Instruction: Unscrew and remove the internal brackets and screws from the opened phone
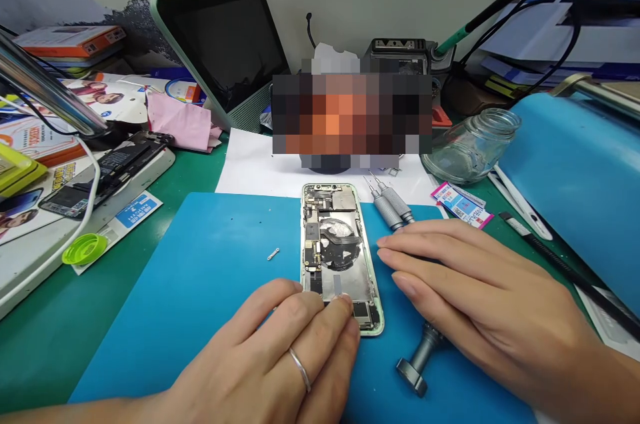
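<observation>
An opened phone with a pale green frame lies on the blue mat, its circuit board and a round black coil exposed. My left hand, with a ring on one finger, is closed over the phone's lower end. Its fingertips rest by a small grey strip inside; its thumb is hidden. My right hand lies to the right with fingers stretched out, partly over two knurled silver screwdrivers. A dark tool with a wide round cap sticks out beneath it. Left of the phone sits a tiny metal bracket.
A glass jar lies tilted at the back right, near white tweezers and a black strap-like tool. A screen device stands behind. At left are another phone part and a green cap.
</observation>
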Tool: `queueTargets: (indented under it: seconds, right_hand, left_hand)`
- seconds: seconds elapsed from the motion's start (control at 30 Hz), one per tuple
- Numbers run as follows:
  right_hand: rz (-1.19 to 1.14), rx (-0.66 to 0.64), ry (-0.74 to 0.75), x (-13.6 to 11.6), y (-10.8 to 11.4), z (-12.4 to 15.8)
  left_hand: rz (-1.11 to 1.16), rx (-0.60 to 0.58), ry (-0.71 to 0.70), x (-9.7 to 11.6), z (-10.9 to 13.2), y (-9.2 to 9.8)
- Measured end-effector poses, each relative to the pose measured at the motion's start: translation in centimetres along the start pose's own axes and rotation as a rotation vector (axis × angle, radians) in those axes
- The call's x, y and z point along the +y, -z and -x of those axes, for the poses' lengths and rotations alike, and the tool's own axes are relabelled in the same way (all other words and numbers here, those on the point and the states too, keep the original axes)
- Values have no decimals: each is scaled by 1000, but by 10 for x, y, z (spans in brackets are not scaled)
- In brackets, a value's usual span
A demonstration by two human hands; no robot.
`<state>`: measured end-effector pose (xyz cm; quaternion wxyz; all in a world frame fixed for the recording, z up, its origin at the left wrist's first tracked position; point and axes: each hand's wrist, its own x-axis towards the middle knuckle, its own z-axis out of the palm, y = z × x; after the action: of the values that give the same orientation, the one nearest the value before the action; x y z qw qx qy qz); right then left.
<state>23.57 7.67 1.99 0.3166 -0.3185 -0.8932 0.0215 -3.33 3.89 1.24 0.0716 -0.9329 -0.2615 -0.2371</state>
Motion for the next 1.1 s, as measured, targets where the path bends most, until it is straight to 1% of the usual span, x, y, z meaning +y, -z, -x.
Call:
queueTargets:
  seconds: [0.1,0.23,0.43,0.53,0.6,0.67,0.73,0.83,0.9,1.03,1.1]
  right_hand:
    - [9,-21,-5,-2,2,-5]
    - [-2,-30,-17,-2,2,-5]
    - [1,-7,-13,-1,1,-2]
    - [40,9,-25,-3,4,-6]
    - [61,15,-28,-5,6,-9]
    - [52,17,-12,-6,7,-10]
    - [0,4,39,-7,7,-8]
    - [-91,-69,146,-8,6,-6]
    - [-125,-129,192,-9,8,-7]
    - [-139,-206,204,-9,11,-11]
    - [-145,-216,196,-9,10,-12]
  left_hand:
    - [-7,16,-5,0,0,0]
    - [-9,0,4,0,-1,1]
    - [-19,33,-5,0,1,0]
    - [-9,7,5,0,0,0]
    - [-11,11,5,0,0,-1]
    - [-11,16,4,0,1,-2]
    - [-10,20,7,0,1,-2]
    - [-9,11,11,1,2,-1]
    - [-13,20,0,2,2,0]
    - [-23,-2,5,1,2,1]
    - [-25,5,0,1,2,0]
